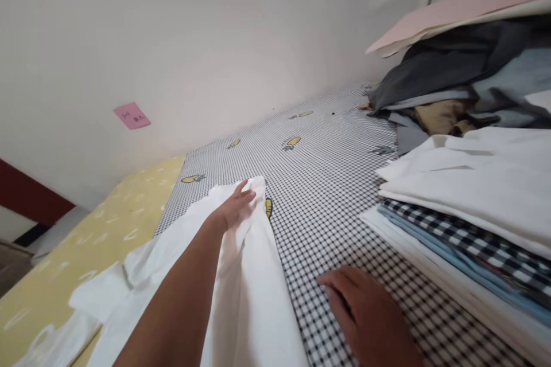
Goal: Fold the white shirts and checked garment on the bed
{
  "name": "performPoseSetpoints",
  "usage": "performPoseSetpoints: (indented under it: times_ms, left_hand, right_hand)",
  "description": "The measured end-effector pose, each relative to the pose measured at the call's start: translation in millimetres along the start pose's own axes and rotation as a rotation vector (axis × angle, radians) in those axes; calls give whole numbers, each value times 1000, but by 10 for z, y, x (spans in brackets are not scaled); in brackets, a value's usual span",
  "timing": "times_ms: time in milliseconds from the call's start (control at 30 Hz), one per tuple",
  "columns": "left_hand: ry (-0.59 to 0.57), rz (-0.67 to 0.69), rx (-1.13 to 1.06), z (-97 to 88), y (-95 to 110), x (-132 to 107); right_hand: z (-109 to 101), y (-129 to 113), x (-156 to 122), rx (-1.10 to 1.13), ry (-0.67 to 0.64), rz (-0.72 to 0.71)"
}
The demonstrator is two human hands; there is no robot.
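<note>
My left hand (pixel 236 204) lies at the far end of a long white cloth (pixel 249 304), its fingers curled over the folded edge. The cloth runs from there towards me and spreads out to the left. My right hand (pixel 361 309) rests palm down with fingers apart on a black-and-white gingham sheet (pixel 327 183) printed with yellow carrots. It holds nothing and sits just left of a stack of folded clothes (pixel 469 229), not touching it.
A loose dark grey and pale blue clothing pile (pixel 456 74) lies at the far right, below a pink board (pixel 460 11) and metal bars. A yellow patterned mat (pixel 103 229) lies left of the gingham. A pink sticky note (pixel 132 116) is on the white wall.
</note>
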State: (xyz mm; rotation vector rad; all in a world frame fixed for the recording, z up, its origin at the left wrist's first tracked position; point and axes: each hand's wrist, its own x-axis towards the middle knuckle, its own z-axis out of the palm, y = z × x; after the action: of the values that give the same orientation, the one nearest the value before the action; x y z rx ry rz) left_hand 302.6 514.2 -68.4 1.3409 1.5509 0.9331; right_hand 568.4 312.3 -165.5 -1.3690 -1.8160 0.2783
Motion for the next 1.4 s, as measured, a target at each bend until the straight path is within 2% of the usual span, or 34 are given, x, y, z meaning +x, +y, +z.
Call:
performPoseSetpoints:
  times_ms: [67, 133, 233, 267, 333, 400, 467, 500, 533, 600, 633, 700, 767, 833, 900, 1000, 1033, 1067, 1100, 1200, 1233, 1267, 1300, 1400]
  left_hand:
    - [33, 26, 16, -43, 19, -114]
    - [126, 61, 65, -111, 49, -331]
    - [232, 168, 200, -193, -24, -969]
    - [228, 223, 268, -203, -115, -1266]
    - [151, 420, 643, -181, -412, -1932]
    - [60, 450, 866, -101, -819, -2587]
    - [82, 404, 983, 30, -1220, -3126]
    - [159, 376, 1017, 108, -1377, -3339]
    - [190, 364, 1040, 189, -1491, -3514]
    - [180, 356, 1039, 339, -1583, -3772]
    - [134, 365, 1022, 401, -1575, -3862]
    - [32, 391, 975, 488, -1518, -3983]
    - [-27, 420, 945, 543, -1487, -4044]
    - [-52, 456, 944, 594, -1521, -4067]
    - [-76, 504, 949, 637, -1579, -4071]
    - [-193, 582, 890, 570, -1556, -4058]
    - [-196, 572, 843, 485, -1497, -4040]
    - [-140, 530, 793, 365, -1415, -4010]
    - [-17, 463, 751, 214, -1318, -3963]
    - [532, 200, 769, -338, -1046, -3719]
    - [626, 119, 833, -517, -993, -3615]
    - [648, 40, 900, -676, -964, -3509]
    - [615, -35, 956, -811, -956, -3406]
    - [439, -173, 1019, -1085, -983, -3158]
  right_hand:
    - [19, 10, 11, -4, -29, 26]
    - [30, 23, 28, -15, -68, 56]
    - [28, 20, 53, -40, -99, 73]
    - [24, 10, 59, -54, -102, 70]
    - [15, -20, 64, -98, -115, 57]
    - [3, -60, 66, -168, -136, 49]
    - [-20, -108, 82, -242, -168, 61]
    - [-39, -135, 100, -271, -190, 71]
    - [-62, -167, 125, -294, -212, 82]
    - [-121, -256, 179, -324, -263, 110]
    - [-151, -321, 196, -339, -283, 129]
    - [-200, -504, 163, -378, -299, 168]
    - [-217, -749, -4, -418, -271, 168]
    - [-179, -1001, -298, -443, -218, 70]
    - [-77, -1184, -627, -450, -213, -98]
    - [132, -1259, -951, -469, -319, -107]
    - [195, -1240, -994, -487, -328, -84]
    - [251, -1206, -1010, -506, -321, -72]
    - [299, -1164, -1009, -519, -307, -76]
    - [401, -1033, -978, -504, -279, -145]
    - [423, -999, -975, -489, -273, -165]
    - [440, -972, -979, -477, -262, -176]
    - [453, -954, -986, -468, -249, -181]
    - [489, -936, -1012, -453, -216, -184]
